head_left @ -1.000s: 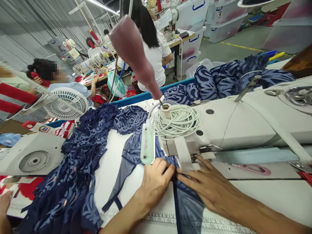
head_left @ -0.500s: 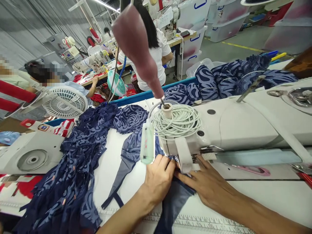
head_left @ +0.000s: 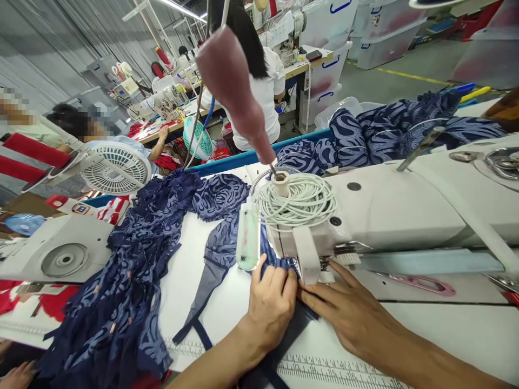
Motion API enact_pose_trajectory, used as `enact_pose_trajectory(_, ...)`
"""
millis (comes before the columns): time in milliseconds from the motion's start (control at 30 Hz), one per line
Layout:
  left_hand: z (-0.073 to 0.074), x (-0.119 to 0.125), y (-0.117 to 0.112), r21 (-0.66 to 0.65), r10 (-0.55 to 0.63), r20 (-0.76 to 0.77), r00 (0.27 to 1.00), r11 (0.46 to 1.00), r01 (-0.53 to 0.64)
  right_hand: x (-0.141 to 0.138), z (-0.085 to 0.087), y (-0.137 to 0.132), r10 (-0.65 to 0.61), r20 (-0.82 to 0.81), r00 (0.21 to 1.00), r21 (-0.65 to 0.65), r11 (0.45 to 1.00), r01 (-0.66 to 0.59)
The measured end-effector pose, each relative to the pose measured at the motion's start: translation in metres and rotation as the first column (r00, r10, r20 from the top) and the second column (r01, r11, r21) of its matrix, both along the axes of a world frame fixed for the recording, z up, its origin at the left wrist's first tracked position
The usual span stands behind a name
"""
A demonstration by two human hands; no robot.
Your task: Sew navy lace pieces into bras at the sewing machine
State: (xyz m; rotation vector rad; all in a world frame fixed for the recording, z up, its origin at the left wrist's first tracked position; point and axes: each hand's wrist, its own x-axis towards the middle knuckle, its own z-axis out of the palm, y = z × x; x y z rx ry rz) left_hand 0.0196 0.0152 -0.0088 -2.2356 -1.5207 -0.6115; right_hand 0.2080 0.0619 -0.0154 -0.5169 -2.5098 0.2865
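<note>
At the near middle of the white surface, the left hand and the right hand meet on a blue cloth, just under the front of the sewing machine. The left fingers curl and grip the cloth. The right fingers lie flat and straight on it (pressing, not gripping). A big pile of blue pieces lies to the left. Pink scissors lie to the right. A white fan stands far left.
</note>
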Motion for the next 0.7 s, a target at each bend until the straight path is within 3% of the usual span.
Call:
enact_pose_trajectory(167,0.012,-0.006,0.012,-0.113,-0.012,0.028,1.0,0.993,0.015,-0.002,-0.011,0.003,-0.064,0.091,0.994,0.006,0.998,0.063)
enact_pose_trajectory(267,0.013,-0.001,0.006,-0.129,0.156,0.066,0.986,0.981,-0.146,-0.004,-0.013,0.005,-0.081,0.134,0.988,0.024,0.997,0.079)
enact_pose_trajectory(333,0.007,0.005,-0.002,-0.088,0.206,0.116,0.972,0.977,-0.196,-0.003,-0.012,0.005,-0.07,0.134,0.989,0.002,0.998,0.07)
enact_pose_trajectory(500,0.002,-0.007,-0.01,-0.062,0.059,0.208,0.976,0.997,-0.047,0.003,-0.012,0.003,-0.021,0.01,1.0,-0.053,0.998,0.022)
enact_pose_trajectory(633,0.014,-0.025,-0.005,-0.015,-0.113,0.112,0.987,0.993,0.115,-0.001,-0.009,-0.001,-0.011,0.007,1.0,-0.006,1.0,0.011)
enact_pose_trajectory(700,0.015,-0.025,-0.003,-0.038,-0.143,0.061,0.988,0.989,0.145,-0.003,-0.005,-0.003,0.003,0.014,1.0,-0.016,1.0,-0.003)
